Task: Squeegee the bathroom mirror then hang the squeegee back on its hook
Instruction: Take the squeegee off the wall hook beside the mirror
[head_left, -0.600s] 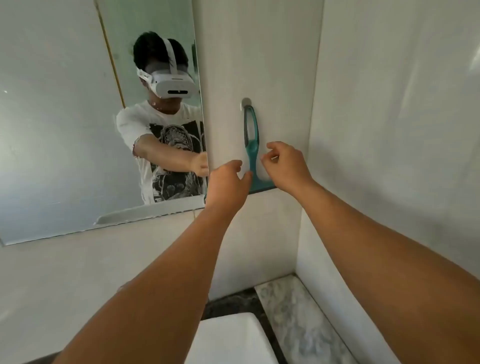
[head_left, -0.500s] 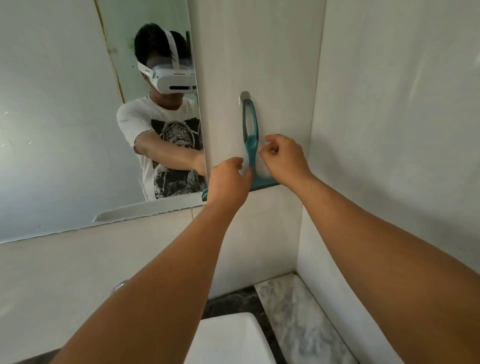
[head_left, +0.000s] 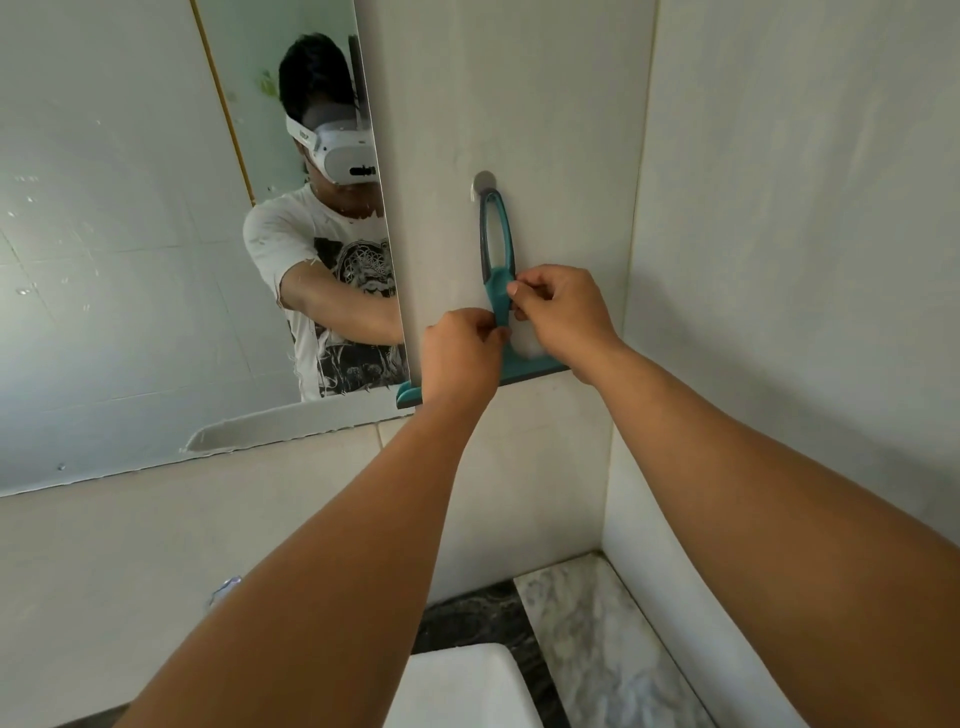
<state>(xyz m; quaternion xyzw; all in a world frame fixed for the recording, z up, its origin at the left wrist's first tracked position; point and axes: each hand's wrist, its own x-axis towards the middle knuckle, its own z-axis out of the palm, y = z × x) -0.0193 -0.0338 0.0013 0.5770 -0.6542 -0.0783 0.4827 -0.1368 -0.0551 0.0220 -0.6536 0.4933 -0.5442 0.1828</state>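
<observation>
A teal squeegee (head_left: 497, 244) hangs upright on the white wall, its looped handle over a round grey hook (head_left: 485, 181). Its blade runs left to right below my hands, one end showing by the mirror's corner. My left hand (head_left: 457, 358) pinches the lower handle from the left. From the right, my right hand (head_left: 561, 312) grips the same neck of the handle. The bathroom mirror (head_left: 130, 234) fills the left wall and shows a person in a white headset and T-shirt.
A side wall (head_left: 805, 260) closes the corner on the right. Below lie a marble ledge (head_left: 587, 623), a dark counter strip and the white rim of a basin (head_left: 457, 686). The mirror's lower edge has a chipped patch (head_left: 228, 436).
Both hands stay on the squeegee's lower handle on the hook. The view has shifted a little, and my right hand's fingers have closed further around the handle neck.
</observation>
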